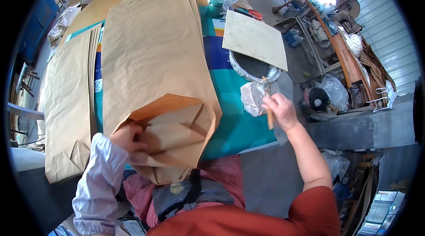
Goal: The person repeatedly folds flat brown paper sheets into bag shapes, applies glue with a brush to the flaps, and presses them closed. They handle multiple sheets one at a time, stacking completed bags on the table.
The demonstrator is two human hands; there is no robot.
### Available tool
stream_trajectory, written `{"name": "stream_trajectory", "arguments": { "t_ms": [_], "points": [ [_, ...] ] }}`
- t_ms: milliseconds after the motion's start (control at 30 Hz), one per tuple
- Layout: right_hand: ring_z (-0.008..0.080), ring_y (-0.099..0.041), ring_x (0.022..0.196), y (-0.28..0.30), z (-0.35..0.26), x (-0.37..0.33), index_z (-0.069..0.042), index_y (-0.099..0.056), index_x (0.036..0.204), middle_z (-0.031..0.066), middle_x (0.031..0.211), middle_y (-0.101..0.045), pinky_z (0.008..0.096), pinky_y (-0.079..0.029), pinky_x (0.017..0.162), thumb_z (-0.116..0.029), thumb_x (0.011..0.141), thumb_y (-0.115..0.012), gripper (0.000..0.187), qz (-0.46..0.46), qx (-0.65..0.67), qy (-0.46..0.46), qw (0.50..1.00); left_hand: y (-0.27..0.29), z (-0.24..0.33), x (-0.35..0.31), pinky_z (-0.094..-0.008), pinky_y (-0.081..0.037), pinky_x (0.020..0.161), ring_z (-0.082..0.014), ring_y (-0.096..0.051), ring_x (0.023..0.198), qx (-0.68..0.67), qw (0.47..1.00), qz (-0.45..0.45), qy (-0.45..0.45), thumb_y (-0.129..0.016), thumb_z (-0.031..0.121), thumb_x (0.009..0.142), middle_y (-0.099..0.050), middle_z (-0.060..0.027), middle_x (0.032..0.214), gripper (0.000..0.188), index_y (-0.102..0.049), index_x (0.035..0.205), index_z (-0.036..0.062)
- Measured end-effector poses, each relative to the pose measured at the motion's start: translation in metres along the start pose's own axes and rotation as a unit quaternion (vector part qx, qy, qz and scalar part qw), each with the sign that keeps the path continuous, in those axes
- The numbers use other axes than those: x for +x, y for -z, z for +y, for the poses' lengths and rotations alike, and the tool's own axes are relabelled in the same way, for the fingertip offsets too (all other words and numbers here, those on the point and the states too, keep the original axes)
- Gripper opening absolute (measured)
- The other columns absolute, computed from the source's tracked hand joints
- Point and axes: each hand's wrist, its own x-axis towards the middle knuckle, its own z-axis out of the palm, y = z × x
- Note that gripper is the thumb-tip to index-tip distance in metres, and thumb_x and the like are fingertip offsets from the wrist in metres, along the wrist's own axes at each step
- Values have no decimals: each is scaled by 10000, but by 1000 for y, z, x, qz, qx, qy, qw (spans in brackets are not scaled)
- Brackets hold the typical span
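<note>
A brown paper bag (177, 141) lies in front of me with its near end spread into a wide, folded opening. My left hand (128, 137) reaches over the left side of that opening. Its fingers are bent and apart inside the folds, partly in shadow. My right hand (281, 110) is closed around a brush (270, 118) with a wooden handle, held upright to the right of the bag. The brush's head end is near the rim of a plastic-lined bowl (248, 74). A pale board (256, 41) covers much of the bowl and hides part of its inside.
More paper bags (150, 36) lie flat beneath and beyond the opened one. Another stack (68, 94) is at the left. A plastic-wrapped block (253, 98) sits beside the bowl. Beyond stand a green jar (215, 6) and red-handled scissors (255, 14). Clutter fills the right side.
</note>
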Motion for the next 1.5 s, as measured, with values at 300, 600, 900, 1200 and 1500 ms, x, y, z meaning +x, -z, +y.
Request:
{"name": "stream_trajectory", "arguments": {
  "t_ms": [300, 600, 900, 1200, 1500],
  "points": [
    [102, -640, 704, -61, 68, 93, -11, -669, 871, 58, 749, -687, 280, -505, 651, -148, 852, -699, 142, 72, 337, -273, 898, -34, 47, -64, -405, -509, 932, -365, -478, 1261, 304, 947, 98, -26, -642, 192, 798, -454, -176, 1356, 179, -671, 972, 163],
    [105, -621, 760, 3, 67, 83, 7, -719, 918, 18, 830, -682, 242, -486, 694, -72, 852, -704, 104, 23, 448, -258, 856, -32, 63, -64, -444, -407, 1030, -440, -435, 1278, 249, 952, 177, 29, -783, 155, 528, -388, -291, 1420, 453, -673, 908, -65],
    [31, -503, 628, 16, 117, 75, 1, -690, 960, 21, 850, -670, 183, -401, 543, -74, 831, -689, 149, 11, 659, -336, 673, -16, 76, -51, -459, -399, 1051, -457, -415, 1279, 122, 968, 200, 93, -851, 206, 540, -293, -290, 1462, 1028, -344, 1417, 31],
    [151, -664, 733, 31, -215, 118, 16, -674, 937, 107, 854, -702, 291, -529, 654, -26, 878, -631, 85, 73, 640, -136, 752, -5, 41, -54, -440, -289, 1151, -442, -268, 1401, -19, 990, 139, 6, -936, 289, 489, -248, -266, 1500, 1330, -134, 1529, 71],
    [60, -554, 668, -44, -273, 138, -12, -664, 883, -4, 761, -637, 239, -449, 584, -80, 920, -613, 93, -120, 663, -189, 714, -17, 39, -50, -464, -347, 1106, -445, -365, 1335, -24, 982, 188, 2, -899, 362, 546, -328, -253, 1446, 1217, -205, 1506, 84]
  ]
}}
